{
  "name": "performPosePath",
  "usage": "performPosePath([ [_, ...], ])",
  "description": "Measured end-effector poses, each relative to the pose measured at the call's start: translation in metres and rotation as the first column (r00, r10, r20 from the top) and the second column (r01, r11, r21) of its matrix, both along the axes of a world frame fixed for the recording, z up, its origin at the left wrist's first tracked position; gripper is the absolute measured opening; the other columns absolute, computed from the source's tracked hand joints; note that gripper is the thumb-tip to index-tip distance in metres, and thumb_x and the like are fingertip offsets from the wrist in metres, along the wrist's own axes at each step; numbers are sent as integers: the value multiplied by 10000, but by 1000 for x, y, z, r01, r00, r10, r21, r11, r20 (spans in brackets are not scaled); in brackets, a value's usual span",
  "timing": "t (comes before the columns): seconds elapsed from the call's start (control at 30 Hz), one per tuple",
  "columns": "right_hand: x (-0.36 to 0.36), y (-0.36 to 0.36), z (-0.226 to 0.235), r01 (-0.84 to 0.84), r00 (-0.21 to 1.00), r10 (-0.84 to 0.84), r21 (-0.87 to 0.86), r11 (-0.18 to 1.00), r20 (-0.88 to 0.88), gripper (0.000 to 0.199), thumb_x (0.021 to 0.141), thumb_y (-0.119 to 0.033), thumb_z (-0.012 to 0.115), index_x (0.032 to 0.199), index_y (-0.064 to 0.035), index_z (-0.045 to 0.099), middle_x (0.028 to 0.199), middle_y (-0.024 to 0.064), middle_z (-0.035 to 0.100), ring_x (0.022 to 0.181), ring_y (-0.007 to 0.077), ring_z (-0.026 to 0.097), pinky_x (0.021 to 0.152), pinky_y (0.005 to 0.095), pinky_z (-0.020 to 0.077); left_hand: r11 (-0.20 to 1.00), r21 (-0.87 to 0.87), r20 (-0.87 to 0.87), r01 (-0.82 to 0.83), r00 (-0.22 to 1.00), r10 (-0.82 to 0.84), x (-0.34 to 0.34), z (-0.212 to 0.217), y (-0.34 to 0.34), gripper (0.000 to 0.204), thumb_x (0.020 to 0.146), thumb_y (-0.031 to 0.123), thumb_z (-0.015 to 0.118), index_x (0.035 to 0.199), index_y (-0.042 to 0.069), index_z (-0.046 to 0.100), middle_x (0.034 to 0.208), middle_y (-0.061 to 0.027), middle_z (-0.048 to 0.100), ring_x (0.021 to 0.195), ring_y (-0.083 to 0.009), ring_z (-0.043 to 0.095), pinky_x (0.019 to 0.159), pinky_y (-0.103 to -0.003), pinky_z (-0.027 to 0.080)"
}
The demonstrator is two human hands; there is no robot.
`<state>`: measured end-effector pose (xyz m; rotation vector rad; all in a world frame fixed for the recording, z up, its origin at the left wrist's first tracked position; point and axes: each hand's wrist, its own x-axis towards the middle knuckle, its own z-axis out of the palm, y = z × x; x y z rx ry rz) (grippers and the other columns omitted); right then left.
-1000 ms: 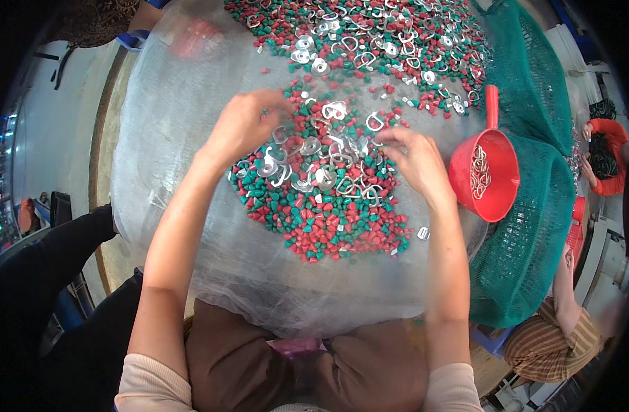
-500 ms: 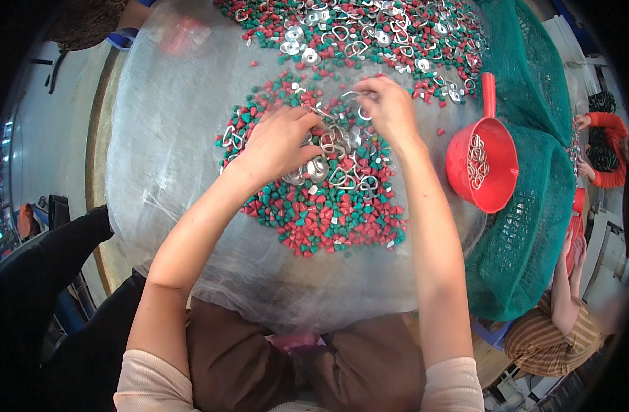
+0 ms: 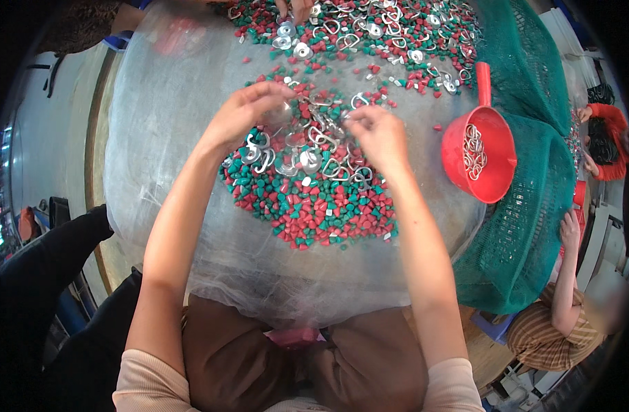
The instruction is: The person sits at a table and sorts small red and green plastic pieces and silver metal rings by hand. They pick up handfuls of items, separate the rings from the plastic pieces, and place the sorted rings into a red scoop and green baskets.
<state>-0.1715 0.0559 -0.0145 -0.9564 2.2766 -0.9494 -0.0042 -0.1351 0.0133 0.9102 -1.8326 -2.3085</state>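
Note:
A heap of small red and green cone-shaped pieces lies in front of me, with silvery D-shaped metal rings and round metal pieces on top. My left hand hovers over the heap's far left side, thumb and fingers drawn together near a blurred shiny bit that I cannot make out. Over the far right side, my right hand has its fingertips pinched together; a small glint shows at them, too blurred to name. Several metal rings lie between the two hands.
Right of the heap stands a red plastic ladle holding metal rings. A green mesh sack lies beyond it. At the far side is a larger pile, where another person's hand reaches in. Two more people work at the right.
My left hand has lifted off the rings and moved left and away. My right hand has come lower and slightly left. Another person's hand has appeared at the far pile.

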Motion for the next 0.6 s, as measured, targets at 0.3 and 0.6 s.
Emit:
performPosePath([
  [0.3,-2,31,43,166,512,166,-286,944,843,188,818,-217,658,956,-99,612,805,-45,563,701,79,524,568,213,405,434,-783,460,445,885,-77,-53,-21,29,240,743,310,646,819,89,700,802,-140,678,805,-314,654,714,-416,513],
  [0.6,58,14,26,-410,843,403,58,910,-356,315,739,-219,706,1023,-123,609,889,64,581,756,273,638,623,407,516,942,-201,107,267,962,-250,-22,-6,-16,216,780,237,653,882,50,619,789,-24,620,713,-126,569,577,-278,427],
])
